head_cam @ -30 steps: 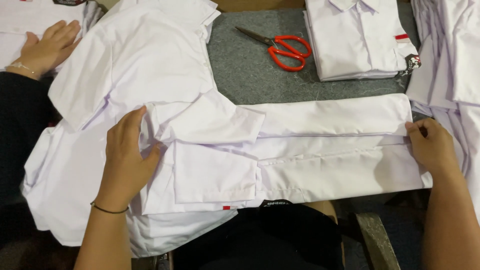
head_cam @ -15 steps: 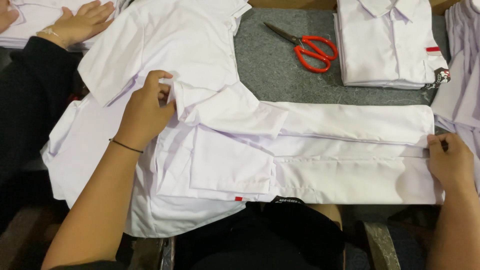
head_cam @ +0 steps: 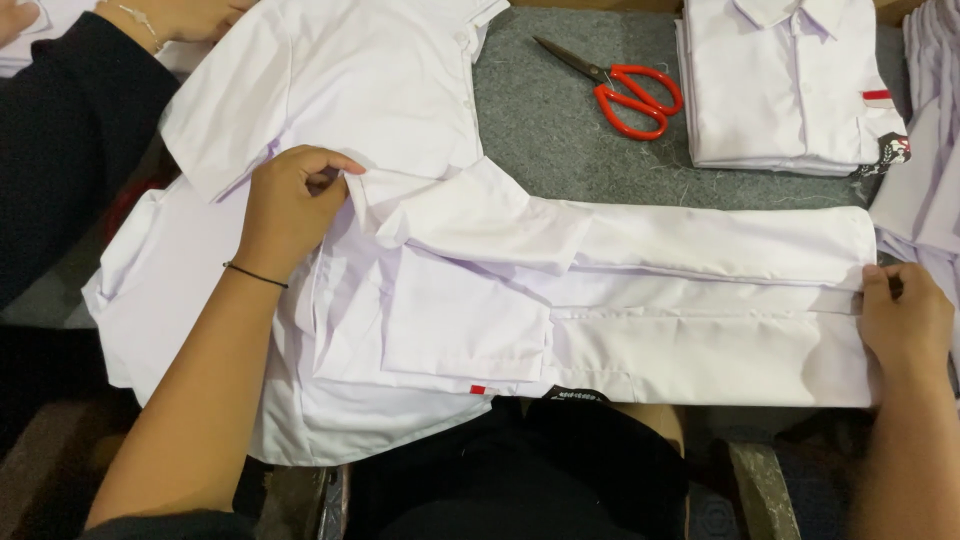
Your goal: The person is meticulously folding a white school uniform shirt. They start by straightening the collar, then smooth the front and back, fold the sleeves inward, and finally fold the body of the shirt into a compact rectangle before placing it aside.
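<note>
A white shirt (head_cam: 650,310) lies folded lengthwise across the grey felt table (head_cam: 560,150), collar end at the left, hem at the right. My left hand (head_cam: 290,205) pinches the shoulder fold of this shirt near its short sleeve (head_cam: 480,215), which is folded over the body. My right hand (head_cam: 905,320) presses and grips the shirt's right end at the hem. A chest pocket with a small red tag (head_cam: 478,389) faces up near the front edge.
Red-handled scissors (head_cam: 625,92) lie on the felt behind the shirt. A folded white shirt stack (head_cam: 790,85) sits at the back right, more white cloth (head_cam: 930,190) at the far right. Other white shirts (head_cam: 330,90) spread at the left; another person's dark sleeve (head_cam: 70,140) is at the upper left.
My left hand moved up from the shirt's side to the shoulder and took hold of the fold there. The right hand stayed on the hem end.
</note>
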